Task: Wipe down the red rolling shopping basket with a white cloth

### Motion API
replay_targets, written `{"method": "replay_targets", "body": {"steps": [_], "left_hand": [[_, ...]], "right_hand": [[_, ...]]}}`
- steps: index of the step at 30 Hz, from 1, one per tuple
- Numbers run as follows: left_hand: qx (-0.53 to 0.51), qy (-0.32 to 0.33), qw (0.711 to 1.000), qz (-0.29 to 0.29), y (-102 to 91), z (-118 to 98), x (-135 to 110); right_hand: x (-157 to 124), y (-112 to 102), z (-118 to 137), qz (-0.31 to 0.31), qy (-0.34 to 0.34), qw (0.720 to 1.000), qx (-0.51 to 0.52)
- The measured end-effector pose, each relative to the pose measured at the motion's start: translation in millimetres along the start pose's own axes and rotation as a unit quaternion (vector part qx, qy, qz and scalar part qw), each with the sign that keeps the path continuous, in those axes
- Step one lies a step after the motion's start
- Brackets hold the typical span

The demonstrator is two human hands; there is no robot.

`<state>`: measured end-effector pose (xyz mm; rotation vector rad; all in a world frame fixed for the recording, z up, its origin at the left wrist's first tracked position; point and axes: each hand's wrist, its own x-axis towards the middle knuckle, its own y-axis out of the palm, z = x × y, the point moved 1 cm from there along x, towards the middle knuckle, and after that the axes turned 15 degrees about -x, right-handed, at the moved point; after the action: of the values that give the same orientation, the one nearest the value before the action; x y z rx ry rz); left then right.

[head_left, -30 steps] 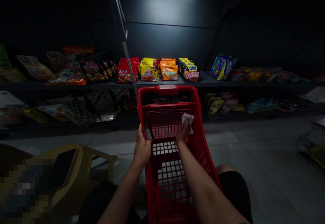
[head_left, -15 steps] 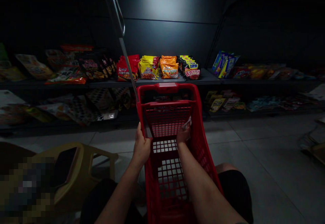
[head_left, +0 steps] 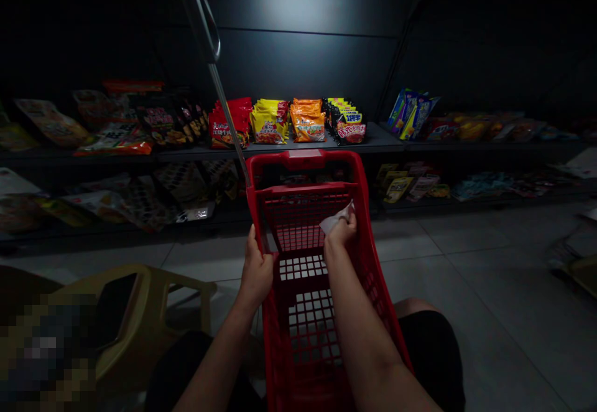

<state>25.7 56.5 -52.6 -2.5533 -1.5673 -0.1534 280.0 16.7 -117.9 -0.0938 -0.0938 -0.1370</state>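
Left fingers [head_left: 255, 272] clench the rim of the red cart [head_left: 303, 160], right fingers [head_left: 344, 228] grasp a white tissue [head_left: 332, 221], and packets [head_left: 306, 121] sit on the shelf [head_left: 284, 149] ahead of the fingers.

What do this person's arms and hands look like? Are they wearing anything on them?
The left hand and right hand are bare, with no gloves, and no sleeves show along either forearm. No watch or bracelet shows at the wrists. Below them, black shorts are visible.
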Motion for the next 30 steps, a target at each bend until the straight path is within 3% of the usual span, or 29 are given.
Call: {"method": "replay_targets", "body": {"steps": [3,6,10,12,14,16,19,22,24,25,27,30], "left_hand": [[-0.004,0.009,1.0,0.0,-0.8,2,0],[-0.005,0.015,1.0,-0.002,-0.6,6,1],[-0.001,0.025,1.0,-0.005,-1.2,9,2],[0.001,0.03,1.0,-0.003,-2.1,9,3],[0.008,0.029,1.0,-0.003,-3.0,9,3],[0.014,0.028,1.0,-0.005,-3.7,8,4],[0.013,0.031,0.999,-0.001,-3.9,8,3],[0.001,0.035,0.999,0.007,-4.2,10,2],[-0.008,0.034,0.999,0.008,-5.0,11,1],[-0.01,0.032,0.999,0.008,-5.5,12,1],[-0.011,0.029,0.999,0.01,-6.7,13,0],[-0.013,0.025,1.0,0.012,-8.3,13,0]], "right_hand": [[-16,14,31,-0.018,-0.097,0.995,-0.003],[-46,29,36,0.07,-0.229,0.968,-0.078],[-78,22,-8,0.28,-0.306,0.875,-0.251],[-82,9,-31,0.319,-0.313,0.851,-0.274],[-82,0,-39,0.33,-0.309,0.847,-0.281],[-82,2,-30,0.323,-0.306,0.849,-0.285],[-91,23,8,0.302,-0.336,0.854,-0.257],[-107,45,43,0.323,-0.445,0.813,-0.192],[-110,49,51,0.341,-0.491,0.78,-0.185],[-107,47,51,0.339,-0.492,0.777,-0.2],[-90,36,46,0.298,-0.455,0.804,-0.242],[-44,12,39,0.145,-0.3,0.897,-0.291]]}}
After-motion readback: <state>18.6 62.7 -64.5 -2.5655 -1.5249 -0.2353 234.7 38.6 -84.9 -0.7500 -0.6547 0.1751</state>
